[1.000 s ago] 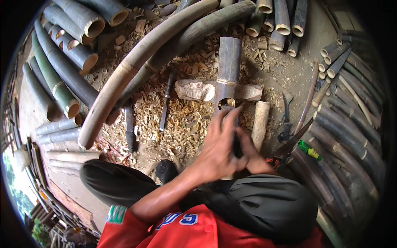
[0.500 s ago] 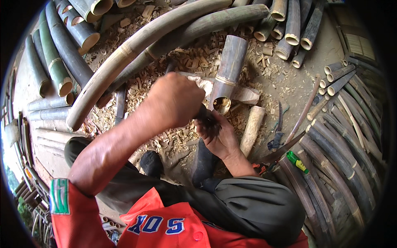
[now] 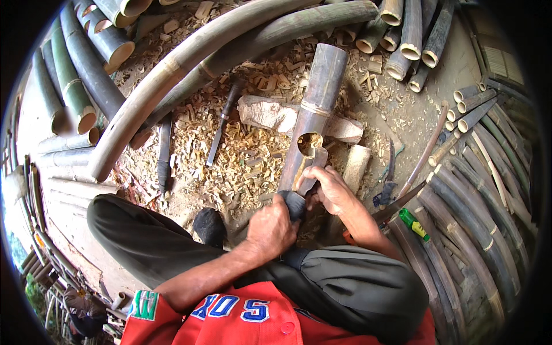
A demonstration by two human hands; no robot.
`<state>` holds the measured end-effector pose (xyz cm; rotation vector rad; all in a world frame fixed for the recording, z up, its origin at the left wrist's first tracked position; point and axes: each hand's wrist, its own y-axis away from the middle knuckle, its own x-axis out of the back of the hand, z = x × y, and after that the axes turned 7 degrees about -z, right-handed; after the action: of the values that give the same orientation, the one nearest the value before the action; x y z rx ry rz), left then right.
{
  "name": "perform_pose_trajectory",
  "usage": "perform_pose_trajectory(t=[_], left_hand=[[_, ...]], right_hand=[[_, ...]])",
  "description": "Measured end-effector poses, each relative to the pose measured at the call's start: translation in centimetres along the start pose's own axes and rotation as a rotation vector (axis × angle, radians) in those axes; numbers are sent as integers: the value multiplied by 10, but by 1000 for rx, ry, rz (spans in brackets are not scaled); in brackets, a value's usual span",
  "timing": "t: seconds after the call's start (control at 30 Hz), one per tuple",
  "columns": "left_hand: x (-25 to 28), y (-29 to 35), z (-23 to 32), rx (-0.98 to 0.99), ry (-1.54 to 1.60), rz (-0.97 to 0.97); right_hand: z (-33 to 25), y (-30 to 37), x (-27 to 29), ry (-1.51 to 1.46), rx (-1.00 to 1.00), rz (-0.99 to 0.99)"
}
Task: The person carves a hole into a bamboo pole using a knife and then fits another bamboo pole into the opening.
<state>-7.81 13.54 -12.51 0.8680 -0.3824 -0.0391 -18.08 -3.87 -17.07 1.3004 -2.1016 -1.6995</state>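
Observation:
In front of me, a dark bamboo tube with a round hole cut in its wall slants over a rough wooden block. My left hand is closed around a dark, thick handle near the tube's lower end. The handle seems to belong to a broad-bladed knife, whose dark, flat blade lies along the tube below the hole. My right hand is closed on that blade, with thumb and forefinger on top. Where handle and blade meet is partly hidden.
Left of the tube, a chisel and a black-handled tool lie among shavings. Two long bamboo poles arch across the far left. A short log, a curved knife and stacked bamboo are at right.
My left hand has moved down and right, from above the shavings to the tube's lower end, uncovering the chisel. My right hand has shifted a little right and down.

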Motion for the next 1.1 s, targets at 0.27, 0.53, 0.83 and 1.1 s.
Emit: perform_pose_trajectory(t=[0.27, 0.53, 0.83, 1.1], left_hand=[[149, -14, 24, -165, -581, -248], [-7, -4, 5, 47, 130, -26], [38, -11, -63, 91, 284, 124], [148, -25, 72, 73, -740, 236]], right_hand=[[8, -9, -48, -599, 165, -211], [10, -5, -3, 100, 74, 135], [8, -25, -35, -82, 221, -17], [-1, -32, -49, -829, 406, -296]])
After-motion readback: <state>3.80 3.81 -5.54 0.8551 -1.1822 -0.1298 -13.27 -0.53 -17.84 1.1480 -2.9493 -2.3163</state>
